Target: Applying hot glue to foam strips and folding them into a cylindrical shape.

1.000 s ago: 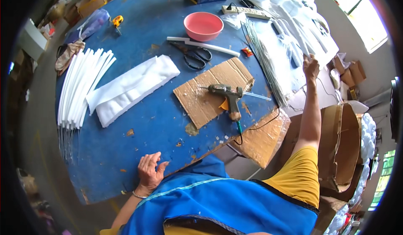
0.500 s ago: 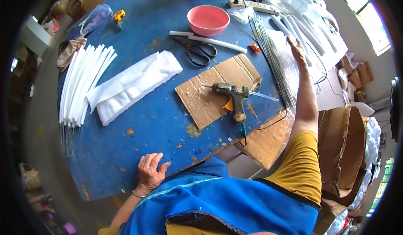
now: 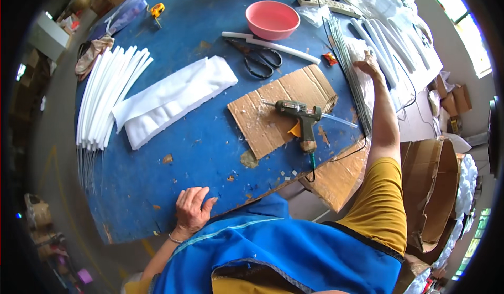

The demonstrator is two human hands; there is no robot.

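My left hand (image 3: 192, 210) rests flat on the blue table (image 3: 199, 147) near its front edge, fingers spread, holding nothing. My right hand (image 3: 368, 66) reaches far out to the right and lies on a bundle of thin grey wires (image 3: 350, 68) beside white foam tubes (image 3: 386, 47); whether it grips a wire I cannot tell. A green hot glue gun (image 3: 302, 118) stands on a cardboard sheet (image 3: 278, 110) between the two hands, its cord hanging over the table edge.
Black scissors (image 3: 260, 58), a white stick (image 3: 270, 43) and a pink bowl (image 3: 272, 19) lie at the back. A folded white foam sheet (image 3: 176, 98) and a fan of white foam strips (image 3: 107, 97) lie left. Cardboard boxes (image 3: 433, 183) stand to the right.
My right hand has moved from the far right in toward the wire bundle on the table. The view has shifted closer. My left hand has stayed in place.
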